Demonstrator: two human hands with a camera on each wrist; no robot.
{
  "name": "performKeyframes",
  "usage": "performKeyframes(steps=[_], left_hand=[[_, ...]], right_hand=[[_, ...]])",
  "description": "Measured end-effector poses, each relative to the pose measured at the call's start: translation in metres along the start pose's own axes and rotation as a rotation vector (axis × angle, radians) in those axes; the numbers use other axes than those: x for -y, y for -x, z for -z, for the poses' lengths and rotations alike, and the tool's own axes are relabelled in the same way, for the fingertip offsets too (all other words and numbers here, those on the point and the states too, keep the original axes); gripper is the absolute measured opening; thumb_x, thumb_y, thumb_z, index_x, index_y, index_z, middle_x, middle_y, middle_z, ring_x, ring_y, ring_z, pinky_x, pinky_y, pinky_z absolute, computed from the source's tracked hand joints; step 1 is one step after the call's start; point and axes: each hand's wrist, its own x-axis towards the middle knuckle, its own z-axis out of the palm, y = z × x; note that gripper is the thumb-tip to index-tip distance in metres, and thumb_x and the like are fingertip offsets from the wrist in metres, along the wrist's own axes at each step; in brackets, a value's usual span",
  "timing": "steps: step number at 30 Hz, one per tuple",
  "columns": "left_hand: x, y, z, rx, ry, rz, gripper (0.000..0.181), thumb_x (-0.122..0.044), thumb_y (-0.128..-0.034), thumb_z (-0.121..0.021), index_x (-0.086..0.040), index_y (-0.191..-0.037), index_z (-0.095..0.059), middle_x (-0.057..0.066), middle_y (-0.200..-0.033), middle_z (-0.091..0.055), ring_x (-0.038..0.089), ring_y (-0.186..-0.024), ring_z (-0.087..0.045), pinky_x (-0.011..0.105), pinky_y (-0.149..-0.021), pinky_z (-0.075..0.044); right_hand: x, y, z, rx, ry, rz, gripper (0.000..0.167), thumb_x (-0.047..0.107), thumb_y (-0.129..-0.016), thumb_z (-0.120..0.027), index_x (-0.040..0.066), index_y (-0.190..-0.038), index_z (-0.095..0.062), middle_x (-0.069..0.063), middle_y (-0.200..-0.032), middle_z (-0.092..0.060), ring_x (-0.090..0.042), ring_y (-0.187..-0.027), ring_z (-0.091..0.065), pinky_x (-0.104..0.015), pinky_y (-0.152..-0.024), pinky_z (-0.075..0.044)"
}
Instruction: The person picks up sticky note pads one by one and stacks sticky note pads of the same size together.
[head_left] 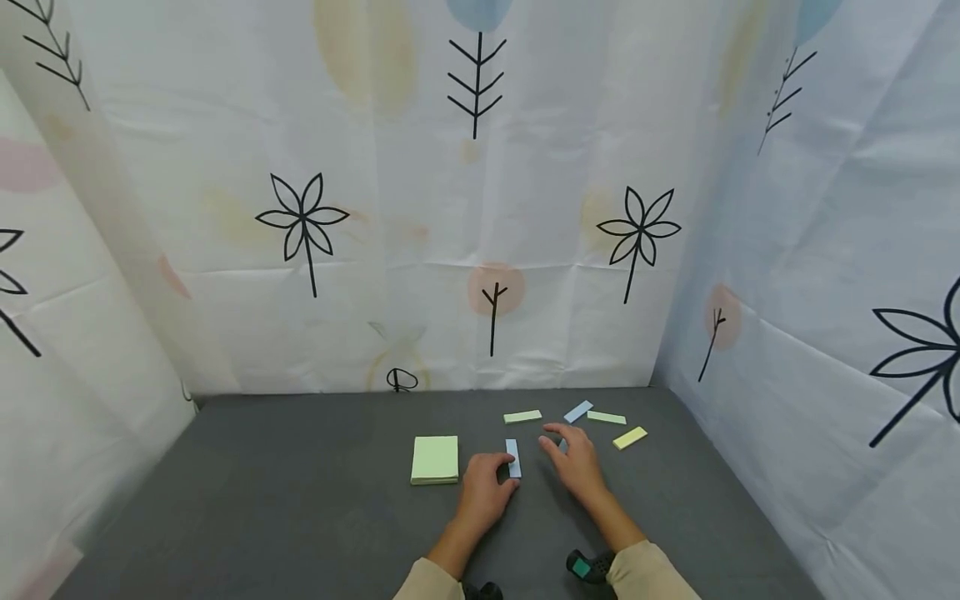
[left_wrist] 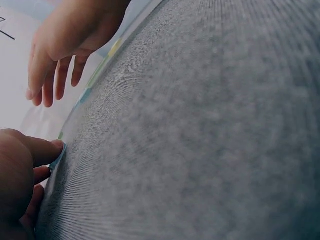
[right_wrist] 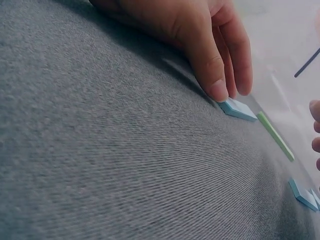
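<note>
In the head view, my left hand (head_left: 484,498) pinches a narrow blue sticky-note pad (head_left: 513,450) on the dark table. Its thumb is at the near end and its index finger at the left side, as the blue pad (right_wrist: 239,110) in the right wrist view also shows. To the right, my right hand (head_left: 576,462) hovers with its fingers spread and loosely bent. Below its fingers lies a second blue pad (head_left: 563,446), mostly hidden. A square pale green sticky-note pad (head_left: 435,459) lies left of my left hand.
Beyond the hands lie a light green strip pad (head_left: 522,417), a blue one (head_left: 578,411), another green one (head_left: 607,417) and a yellow one (head_left: 630,437). Printed white curtains (head_left: 420,333) stand around the grey table (head_left: 300,500). A black wrist device (head_left: 588,567) is at the right wrist.
</note>
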Motion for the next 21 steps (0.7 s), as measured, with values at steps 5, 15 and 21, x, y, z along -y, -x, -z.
performKeyframes(steps=[5, 15, 21], left_hand=[[0.000, -0.002, -0.001, 0.020, -0.031, -0.009, 0.030, -0.010, -0.0732, -0.083, -0.009, -0.101, -0.074, 0.004, -0.098, -0.070, 0.023, -0.096, -0.058, 0.039, -0.085, -0.048], [0.000, -0.006, 0.001, 0.036, -0.061, -0.036, 0.031, -0.011, -0.0726, -0.083, -0.007, -0.102, -0.075, 0.007, -0.107, -0.070, 0.026, -0.097, -0.058, 0.040, -0.087, -0.047], [0.000, -0.010, 0.003, 0.069, -0.078, -0.034, 0.029, -0.013, -0.0740, -0.083, -0.006, -0.102, -0.076, 0.008, -0.109, -0.070, 0.027, -0.096, -0.056, 0.039, -0.086, -0.047]], right_hand=[[-0.001, -0.002, -0.001, 0.027, 0.021, -0.012, 0.025, 0.016, -0.088, -0.071, 0.002, -0.110, -0.070, -0.015, -0.108, -0.068, -0.037, -0.106, -0.058, -0.055, -0.089, -0.044], [-0.009, -0.013, -0.006, 0.073, 0.105, 0.033, 0.024, 0.013, -0.088, -0.071, 0.000, -0.108, -0.070, -0.016, -0.107, -0.067, -0.037, -0.107, -0.057, -0.053, -0.092, -0.042], [-0.009, -0.023, -0.009, 0.092, 0.178, 0.076, 0.024, 0.014, -0.087, -0.072, 0.000, -0.106, -0.070, -0.015, -0.104, -0.068, -0.038, -0.104, -0.058, -0.053, -0.090, -0.043]])
